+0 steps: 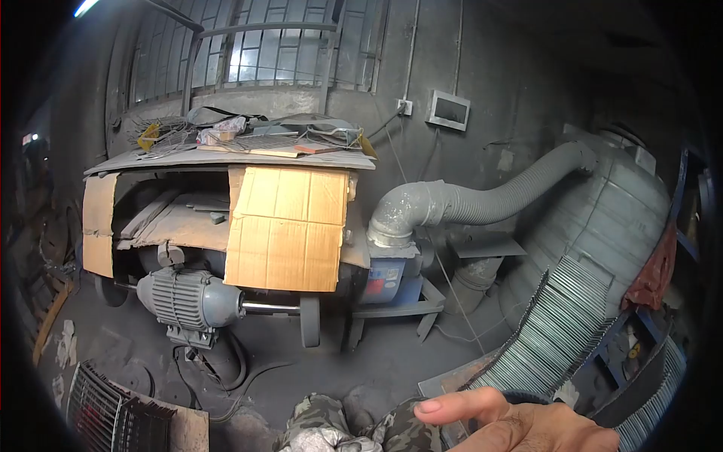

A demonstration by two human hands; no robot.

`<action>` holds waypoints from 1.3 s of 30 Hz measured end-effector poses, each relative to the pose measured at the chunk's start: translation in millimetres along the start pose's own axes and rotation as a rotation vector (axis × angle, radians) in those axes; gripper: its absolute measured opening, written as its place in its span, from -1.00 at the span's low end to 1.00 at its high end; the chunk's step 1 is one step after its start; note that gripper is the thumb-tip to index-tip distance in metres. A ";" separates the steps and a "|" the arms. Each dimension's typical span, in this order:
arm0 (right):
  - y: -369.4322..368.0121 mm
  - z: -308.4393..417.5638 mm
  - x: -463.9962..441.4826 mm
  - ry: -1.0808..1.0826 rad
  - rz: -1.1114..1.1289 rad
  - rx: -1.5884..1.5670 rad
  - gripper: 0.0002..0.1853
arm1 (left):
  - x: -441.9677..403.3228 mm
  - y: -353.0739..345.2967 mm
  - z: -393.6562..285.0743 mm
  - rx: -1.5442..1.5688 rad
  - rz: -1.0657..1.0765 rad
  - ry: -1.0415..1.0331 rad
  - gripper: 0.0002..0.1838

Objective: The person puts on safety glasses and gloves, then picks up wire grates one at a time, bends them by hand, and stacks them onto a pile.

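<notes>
Your right hand (531,428), at five o'clock, sits near ridged metal strips (553,324); you can't tell its grip. Dusty floor (320,377) spans toward the finned motor (181,297).

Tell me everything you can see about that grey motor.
The motor, metallic-looking, has a ribbed, rounded body and a smoother right end. It sits roughly level on a stand, below and left of the large cardboard panel. A shiny shaft runs right to a wheel. Whether it is running, I can't tell.
</notes>
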State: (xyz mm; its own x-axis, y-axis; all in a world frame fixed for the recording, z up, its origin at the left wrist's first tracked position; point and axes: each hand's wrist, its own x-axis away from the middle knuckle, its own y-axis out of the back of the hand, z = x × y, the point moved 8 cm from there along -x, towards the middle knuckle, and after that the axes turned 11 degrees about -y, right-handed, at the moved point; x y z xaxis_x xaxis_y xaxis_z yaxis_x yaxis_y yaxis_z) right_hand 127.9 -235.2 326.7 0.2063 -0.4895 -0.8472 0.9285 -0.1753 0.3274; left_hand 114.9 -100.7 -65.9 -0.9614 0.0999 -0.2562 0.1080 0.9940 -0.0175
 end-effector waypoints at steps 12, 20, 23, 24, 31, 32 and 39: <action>38.9 -16.5 55.5 -0.337 -0.257 0.152 -0.03 | -33.1 28.9 -37.4 -0.627 -0.217 -0.027 -0.75; 16.5 -87.8 180.3 -0.595 -0.419 0.739 -0.79 | -22.8 66.6 13.1 -0.750 -0.386 -0.317 -0.63; 12.6 -129.9 275.6 -0.682 -0.804 0.640 -0.64 | -17.1 67.8 -1.8 -0.813 -0.409 -0.097 -0.64; 9.1 -142.8 319.8 -0.851 -1.028 0.494 -0.71 | -22.5 67.1 -8.4 -0.835 -0.393 -0.040 -0.64; -34.0 -185.5 386.0 -1.187 -0.875 0.356 -0.70 | -42.3 51.8 30.2 -0.330 -0.378 -0.003 -0.73; -35.4 -185.7 381.4 -1.190 -0.876 0.338 -0.60 | -42.0 40.5 43.8 -0.015 -0.386 0.115 -0.72; -41.0 -197.4 380.3 -1.336 -0.925 0.129 -0.43 | -54.7 -12.5 -6.4 -0.308 0.031 -0.187 -0.61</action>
State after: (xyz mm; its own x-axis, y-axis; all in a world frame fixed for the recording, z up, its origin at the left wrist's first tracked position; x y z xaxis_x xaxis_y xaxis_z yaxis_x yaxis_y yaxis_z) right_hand 229.2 -245.6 -91.5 -0.8384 -0.5213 0.1590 0.5320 -0.8462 0.0308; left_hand 164.5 -118.3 -45.5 -0.8931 0.1484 -0.4248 0.0277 0.9604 0.2773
